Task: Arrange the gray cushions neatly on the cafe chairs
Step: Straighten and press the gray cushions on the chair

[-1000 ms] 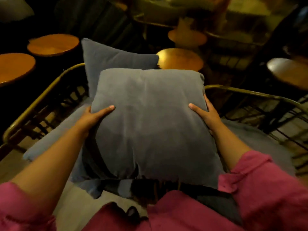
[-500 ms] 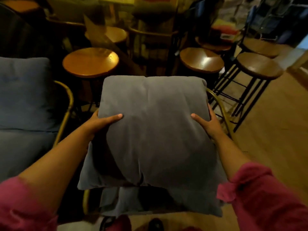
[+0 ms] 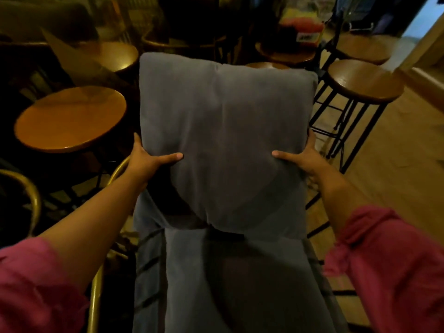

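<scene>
Gray cushion (image 3: 223,145) upright against the chair (image 3: 96,284) back, above the seat pad (image 3: 216,284) — my left hand (image 3: 146,162) and right hand (image 3: 302,159) grip its sides, thumbs across the front, arms outstretched. Earlier I held it lower, over a different chair.

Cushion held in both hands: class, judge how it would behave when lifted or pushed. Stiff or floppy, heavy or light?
The cushion is probably soft: it dents where the left hand and right hand press in. Likely light, since it stays up gripped only at its sides. Its creased lower edge suggests it would sag somewhat.
</scene>
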